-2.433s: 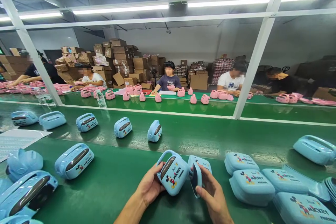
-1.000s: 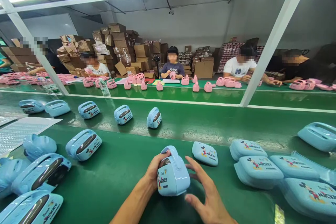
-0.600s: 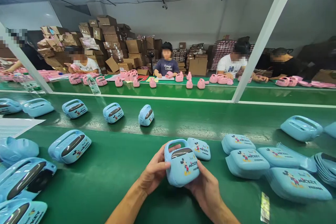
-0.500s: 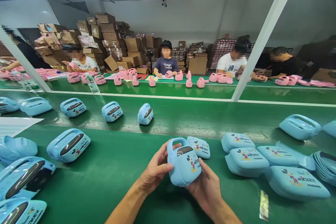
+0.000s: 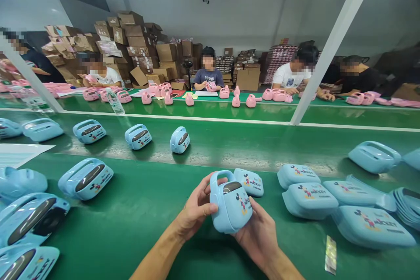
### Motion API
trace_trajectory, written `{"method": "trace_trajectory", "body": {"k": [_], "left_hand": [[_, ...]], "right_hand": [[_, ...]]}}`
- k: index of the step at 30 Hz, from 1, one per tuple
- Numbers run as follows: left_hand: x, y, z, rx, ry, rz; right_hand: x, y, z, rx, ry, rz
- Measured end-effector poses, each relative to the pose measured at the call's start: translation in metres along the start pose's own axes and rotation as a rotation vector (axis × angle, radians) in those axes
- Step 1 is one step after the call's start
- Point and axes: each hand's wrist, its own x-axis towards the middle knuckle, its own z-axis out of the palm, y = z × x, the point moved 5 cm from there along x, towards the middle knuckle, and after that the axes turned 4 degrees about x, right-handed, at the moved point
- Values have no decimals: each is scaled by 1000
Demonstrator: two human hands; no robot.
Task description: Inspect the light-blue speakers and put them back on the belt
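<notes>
A light-blue plastic case (image 5: 226, 210) with a loop handle, a dark glossy strip and a printed mouse figure is held upright above the green table. My left hand (image 5: 197, 204) grips its left side, the thumb on the near face and the fingers at the handle. My right hand (image 5: 257, 234) supports it from the lower right, its fingers partly hidden behind the case. Just behind it a printed blue panel (image 5: 252, 182) lies on the table.
Stacked blue panels (image 5: 310, 201) lie on the right, near a small sticker strip (image 5: 330, 254). Blue cases (image 5: 85, 179) stand at left, and more (image 5: 180, 140) line the belt. Across it, several people sit among pink cases (image 5: 224, 92), with cardboard boxes (image 5: 133, 35) behind.
Both hands hold the blue case almost unchanged. The view has shifted slightly. Across the belt, the middle person's hand and pink case have moved a little.
</notes>
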Motion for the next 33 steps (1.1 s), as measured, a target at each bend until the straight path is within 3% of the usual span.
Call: {"method": "trace_trajectory", "body": {"k": [4,9,13,15,18,20,22,26,29,33], "left_hand": [[3,-7,1,8,41,25],[1,-26,1,111,250,159],[-3,-23,-7,253,381,125],[-4,-10,-10,279,325,132],[-3,6,-10,364,113,120],[-3,6,-6,428,-59,60],[-3,2,-4,472,-141,18],[1,-10,-8,583,-2,-26],[3,-15,-8,571,77,-77],[3,-11,0,605,103,-19]], "right_hand": [[-1,1,5,46,-6,22],[-4,8,12,108,-61,-4],[-1,3,5,-120,-99,-46],[0,-13,-2,-337,-83,-214],[-5,-41,-4,-706,-49,-551],[-7,-46,0,-892,-76,-602],[-6,-44,0,-975,-68,-525],[-4,-43,-2,-1042,9,-453],[-4,-46,2,-1065,-77,-492],[-6,-49,0,-1083,-104,-511]]}}
